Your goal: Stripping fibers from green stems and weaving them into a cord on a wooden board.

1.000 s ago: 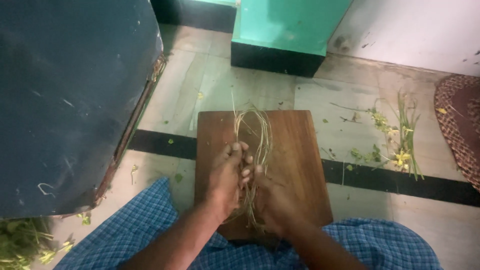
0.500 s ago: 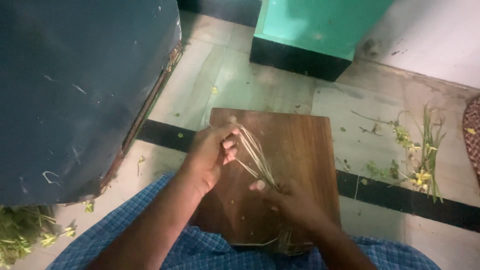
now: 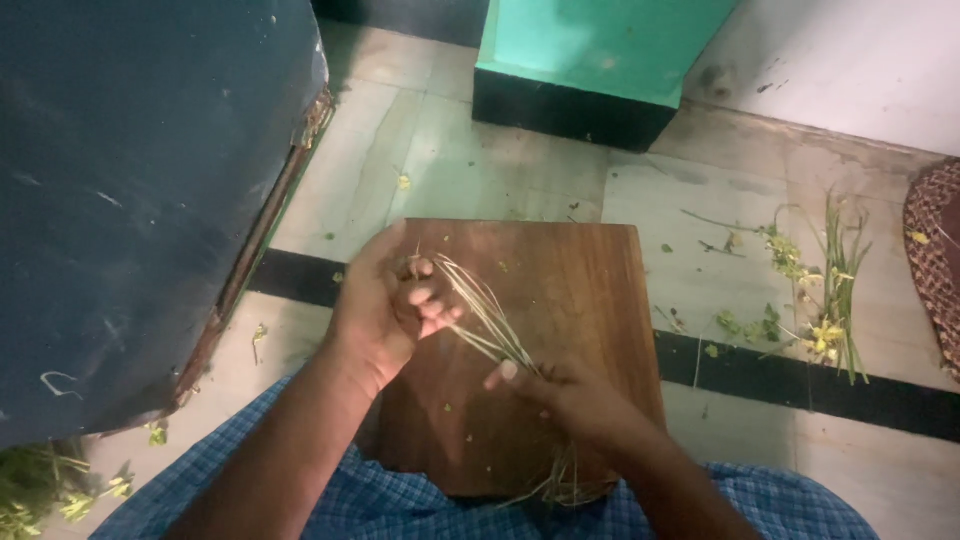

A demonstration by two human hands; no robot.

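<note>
From the head view, our left hand (image 3: 385,305) curls around one end of the thin grass strands (image 3: 487,318), and our right hand (image 3: 570,392) pinches them lower down, over the wooden board (image 3: 570,290) on the tiled floor (image 3: 450,170), beside cut green stems (image 3: 830,280).

Dark blue metal cabinet (image 3: 130,200) filled the left of the frame, scratched, lower edge worn. Teal block on a black base (image 3: 590,70) stood at top centre. Pale floor tiles (image 3: 400,170) crossed by a black band. Green stems with yellow flowers (image 3: 815,290) lay at right; brown woven mat (image 3: 938,260) at the right edge; leafy scraps (image 3: 35,490) at lower left.
</note>
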